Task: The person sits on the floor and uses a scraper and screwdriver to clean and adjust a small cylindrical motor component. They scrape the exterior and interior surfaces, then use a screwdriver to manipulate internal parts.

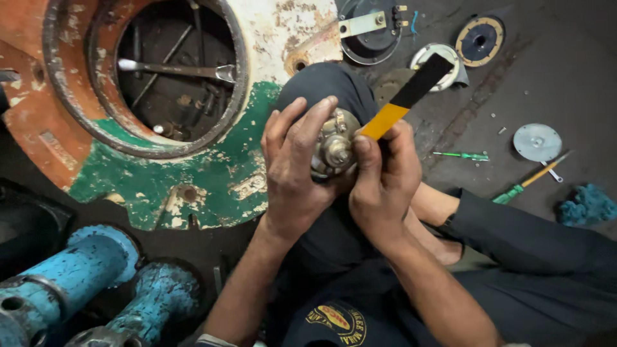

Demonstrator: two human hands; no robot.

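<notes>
At frame centre, left hand [297, 170] wraps its fingers around a metal part [334, 149]; right hand [382, 183] pinches a yellow-black tool [405, 96] against it

The left hand [297, 173] cups a small round metal part [334, 149] propped on the person's knee, fingers wrapped over its top. The right hand [380, 186] grips a tool with a yellow-and-black handle [407, 97], its tip against the part. Behind lies a large rusty ring housing [193, 167] painted green and white. 2 blue cylinders [96, 276] sit lower left. A green screwdriver [463, 155], a metal disc [537, 142] and a blue rag [588, 204] lie on the floor [553, 77].
</notes>
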